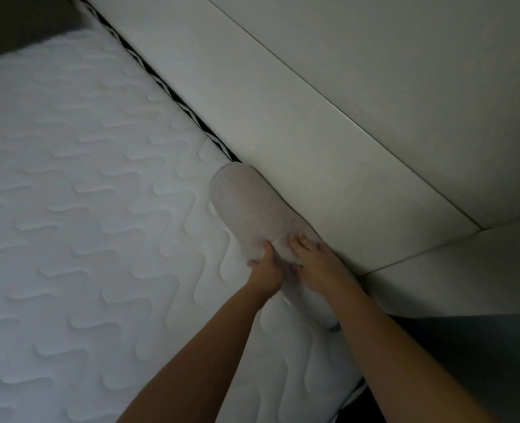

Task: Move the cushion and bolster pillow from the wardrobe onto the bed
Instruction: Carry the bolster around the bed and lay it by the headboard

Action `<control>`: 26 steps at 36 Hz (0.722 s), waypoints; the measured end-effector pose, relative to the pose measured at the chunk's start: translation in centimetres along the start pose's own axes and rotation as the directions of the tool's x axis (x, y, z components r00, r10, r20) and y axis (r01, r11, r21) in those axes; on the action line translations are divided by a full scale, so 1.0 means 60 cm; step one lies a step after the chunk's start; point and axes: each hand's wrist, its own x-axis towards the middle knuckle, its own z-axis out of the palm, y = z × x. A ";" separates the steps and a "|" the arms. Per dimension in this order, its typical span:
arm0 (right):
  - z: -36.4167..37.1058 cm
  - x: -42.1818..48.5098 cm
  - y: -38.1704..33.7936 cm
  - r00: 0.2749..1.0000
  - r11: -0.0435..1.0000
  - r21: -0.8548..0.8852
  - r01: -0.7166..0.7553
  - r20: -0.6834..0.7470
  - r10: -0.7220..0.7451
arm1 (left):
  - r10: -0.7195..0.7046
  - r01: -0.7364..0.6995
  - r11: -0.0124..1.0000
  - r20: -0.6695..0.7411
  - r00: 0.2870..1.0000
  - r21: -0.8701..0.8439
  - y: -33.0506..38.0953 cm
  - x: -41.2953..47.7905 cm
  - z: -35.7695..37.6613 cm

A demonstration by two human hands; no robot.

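A bare quilted mattress (pixel 84 209) fills the view, its far edge against a pale padded headboard (pixel 313 132). The white bolster pillow (pixel 246 206) lies along that edge, touching the headboard. Left hand (pixel 266 274) and right hand (pixel 319 264) both grip its near half, fingers closed on the fabric.

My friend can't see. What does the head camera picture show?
Two bare hands, left hand and right hand, press a white bolster pillow lying on a quilted mattress, against a padded headboard.
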 end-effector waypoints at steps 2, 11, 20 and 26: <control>0.003 0.008 0.000 1.000 1.000 -0.028 0.003 0.012 -0.002 | 0.114 -0.055 0.889 -0.105 0.988 0.454 -0.016 0.020 -0.001; 0.031 0.057 0.019 1.000 0.991 -0.136 0.018 -0.005 -0.019 | 0.473 -0.235 0.314 0.062 0.879 0.920 -0.060 0.114 -0.022; 0.101 0.075 0.033 0.964 0.987 -0.157 -0.021 -0.266 -0.021 | 0.506 -0.268 0.285 0.093 0.857 0.920 -0.068 0.139 -0.021; 0.071 0.019 0.043 0.920 0.993 -0.038 0.113 -0.372 -0.119 | 0.846 -0.544 0.266 0.077 0.527 0.796 -0.050 0.054 -0.074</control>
